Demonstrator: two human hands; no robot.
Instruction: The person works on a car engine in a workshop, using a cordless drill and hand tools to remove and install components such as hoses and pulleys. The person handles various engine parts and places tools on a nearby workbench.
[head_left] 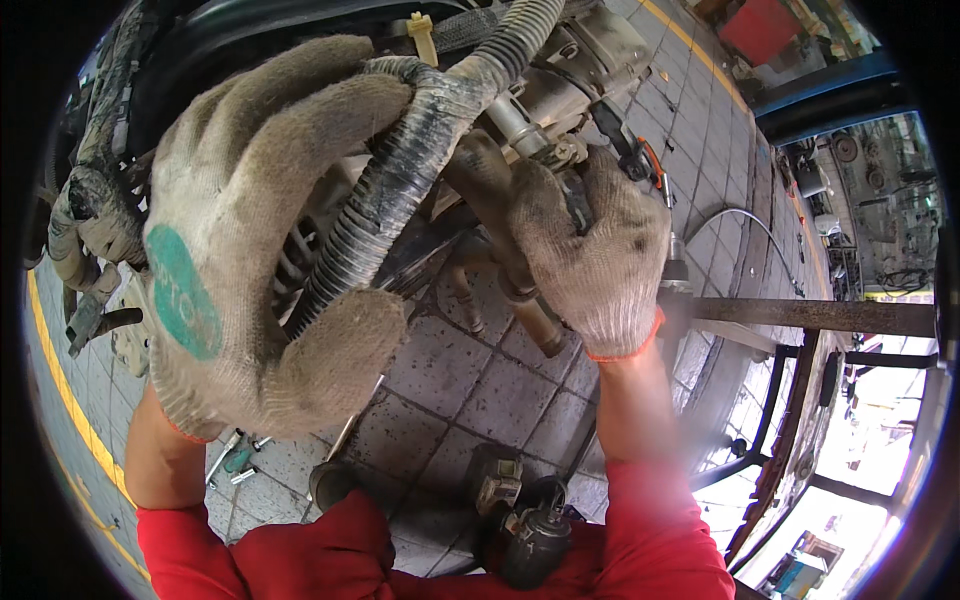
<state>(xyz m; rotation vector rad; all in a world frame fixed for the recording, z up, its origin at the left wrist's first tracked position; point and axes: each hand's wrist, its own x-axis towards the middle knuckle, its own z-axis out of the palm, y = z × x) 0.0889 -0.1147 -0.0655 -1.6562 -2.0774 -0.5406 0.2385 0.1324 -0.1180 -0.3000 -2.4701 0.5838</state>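
Note:
Both hands wear soiled knitted gloves. My left hand [270, 230] is large in the view, with a green patch on its back. Its fingers curve toward a dark, ribbed conduit [385, 200] and its thumb stands well apart; the fingertips lie at the conduit's upper part, and I cannot tell if they touch. My right hand [590, 245] is closed beside a metal fitting [525, 130], finger and thumb around a small dark piece [577, 200] mostly hidden by the glove. Just past its fingers is a black and orange part [645, 160].
A brown pipe end [535, 325] hangs below the conduit. Taped cable bundles [105, 220] are at the left. Hand tools [238, 455] lie on the tiled floor [425, 370]. A dark cylindrical object [538, 545] is near my body. A metal bar [820, 315] extends on the right.

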